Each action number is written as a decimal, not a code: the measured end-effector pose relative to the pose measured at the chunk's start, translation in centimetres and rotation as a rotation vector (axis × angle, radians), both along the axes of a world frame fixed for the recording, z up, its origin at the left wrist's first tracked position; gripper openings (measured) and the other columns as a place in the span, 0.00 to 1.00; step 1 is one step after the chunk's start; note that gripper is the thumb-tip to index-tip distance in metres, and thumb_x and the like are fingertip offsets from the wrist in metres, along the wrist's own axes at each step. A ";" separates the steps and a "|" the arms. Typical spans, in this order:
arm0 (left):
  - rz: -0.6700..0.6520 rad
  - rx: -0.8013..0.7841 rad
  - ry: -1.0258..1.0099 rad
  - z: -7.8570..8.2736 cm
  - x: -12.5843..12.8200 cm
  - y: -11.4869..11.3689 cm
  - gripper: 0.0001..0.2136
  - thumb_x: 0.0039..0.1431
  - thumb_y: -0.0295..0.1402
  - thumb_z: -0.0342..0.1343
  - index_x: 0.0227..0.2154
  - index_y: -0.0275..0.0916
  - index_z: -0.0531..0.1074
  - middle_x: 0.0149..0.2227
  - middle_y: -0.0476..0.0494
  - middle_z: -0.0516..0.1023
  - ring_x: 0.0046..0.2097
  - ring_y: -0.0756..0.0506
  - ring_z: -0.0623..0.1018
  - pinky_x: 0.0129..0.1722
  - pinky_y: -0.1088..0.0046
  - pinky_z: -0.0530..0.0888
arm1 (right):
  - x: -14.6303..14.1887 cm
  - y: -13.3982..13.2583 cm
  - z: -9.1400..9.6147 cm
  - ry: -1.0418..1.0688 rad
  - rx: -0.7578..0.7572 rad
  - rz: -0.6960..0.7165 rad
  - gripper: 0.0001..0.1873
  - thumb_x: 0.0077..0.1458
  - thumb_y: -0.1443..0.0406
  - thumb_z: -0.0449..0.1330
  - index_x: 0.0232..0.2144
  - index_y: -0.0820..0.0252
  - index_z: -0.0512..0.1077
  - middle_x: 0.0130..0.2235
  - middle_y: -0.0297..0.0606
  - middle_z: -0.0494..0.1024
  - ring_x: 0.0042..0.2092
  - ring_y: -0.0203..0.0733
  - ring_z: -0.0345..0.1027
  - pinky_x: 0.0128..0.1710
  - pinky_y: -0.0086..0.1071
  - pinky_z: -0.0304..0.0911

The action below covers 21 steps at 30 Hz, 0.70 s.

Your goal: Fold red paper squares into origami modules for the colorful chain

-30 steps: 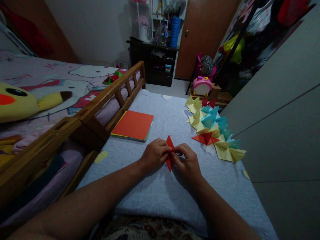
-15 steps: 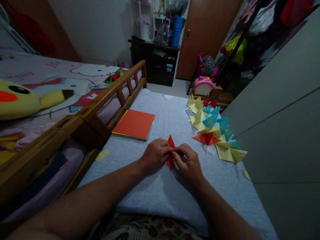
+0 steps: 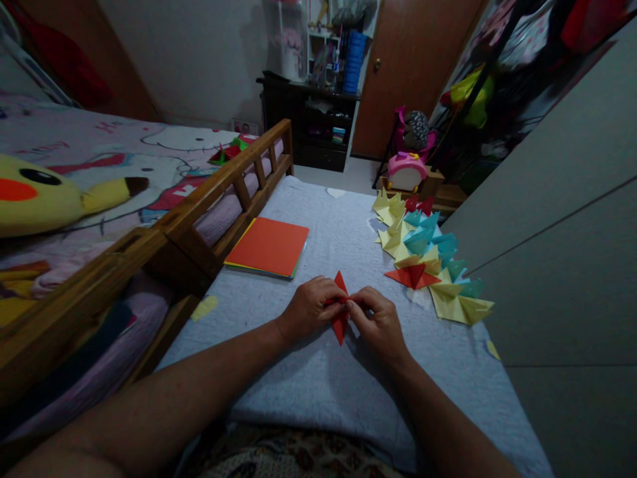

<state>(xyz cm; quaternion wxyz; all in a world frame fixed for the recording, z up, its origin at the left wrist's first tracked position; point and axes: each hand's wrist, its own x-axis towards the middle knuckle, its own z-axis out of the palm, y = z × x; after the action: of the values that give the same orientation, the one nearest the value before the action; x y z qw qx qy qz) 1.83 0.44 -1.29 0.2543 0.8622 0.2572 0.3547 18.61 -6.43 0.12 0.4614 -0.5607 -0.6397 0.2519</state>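
The pointed red folded-paper diamond [image 3: 341, 320] lies near-centre on a nubbly pale-blue mattress [image 3: 318, 385], pinched at its waist by the left hand [image 3: 311, 307] and right hand [image 3: 379, 323], placed as half a second earlier; a flat stack of square sheets [image 3: 269, 247] sits far left by a wooden bed rail [image 3: 223, 189], with spiky folded paper pieces [image 3: 428, 255] far right.

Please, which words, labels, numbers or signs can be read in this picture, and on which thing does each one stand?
No text reads clearly.
Pink cartoon-print bedsheet: pink letters, too blurred to read.
Bottles and boxes on the dark wooden cabinet: labels too small to read.
Red folded paper piece, pinched between the left hand and the right hand: no print visible.
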 end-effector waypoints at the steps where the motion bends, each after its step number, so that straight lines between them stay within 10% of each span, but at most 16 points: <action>1: 0.003 0.037 0.006 0.0 0.0 0.0 0.03 0.63 0.28 0.59 0.35 0.37 0.78 0.31 0.46 0.79 0.35 0.47 0.75 0.37 0.69 0.71 | 0.0 0.0 0.1 0.009 -0.009 -0.006 0.08 0.58 0.65 0.60 0.27 0.59 0.75 0.27 0.34 0.73 0.29 0.36 0.66 0.30 0.30 0.61; 8: 0.031 0.231 0.000 0.0 0.0 -0.3 0.08 0.68 0.35 0.56 0.37 0.37 0.77 0.31 0.45 0.80 0.35 0.46 0.76 0.37 0.68 0.71 | -0.2 -0.2 0.8 0.069 -0.102 -0.038 0.10 0.56 0.62 0.59 0.25 0.59 0.73 0.25 0.33 0.73 0.28 0.37 0.66 0.30 0.31 0.61; 21: -0.032 -0.166 -0.099 0.1 0.2 0.1 0.04 0.58 0.23 0.61 0.32 0.38 0.77 0.31 0.48 0.78 0.36 0.47 0.75 0.39 0.71 0.69 | 0.4 0.5 0.5 0.436 -0.374 -0.027 0.09 0.47 0.59 0.62 0.24 0.58 0.72 0.22 0.30 0.70 0.25 0.35 0.61 0.27 0.30 0.55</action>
<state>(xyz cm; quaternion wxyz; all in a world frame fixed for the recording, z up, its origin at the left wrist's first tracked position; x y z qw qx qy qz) 2.02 0.51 -1.22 0.3427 0.8237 0.2590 0.3702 19.00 -5.97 0.66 0.4799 -0.5773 -0.4604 0.4737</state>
